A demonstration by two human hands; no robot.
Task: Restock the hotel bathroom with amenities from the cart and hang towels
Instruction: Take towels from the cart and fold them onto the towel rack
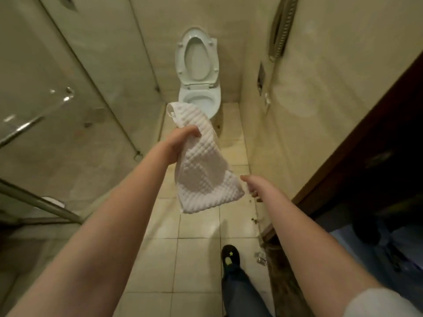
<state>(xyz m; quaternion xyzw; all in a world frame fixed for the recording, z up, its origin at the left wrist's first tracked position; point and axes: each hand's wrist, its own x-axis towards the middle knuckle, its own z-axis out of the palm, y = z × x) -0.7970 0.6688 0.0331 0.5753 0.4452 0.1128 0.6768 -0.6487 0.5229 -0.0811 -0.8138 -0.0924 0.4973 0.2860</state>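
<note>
Clearly, beside the glass shower door [45, 115], the left hand [184, 137] clenches its fingers round the top of a white towel [203, 172] and holds it up over the floor tiles, in front of the toilet [199, 99], probably to let it fall open. The towel is small and waffle-textured and hangs crumpled. The right hand [253, 185], fingers loose and empty, reaches just beside the lower corner, seemingly to spread it.
</note>
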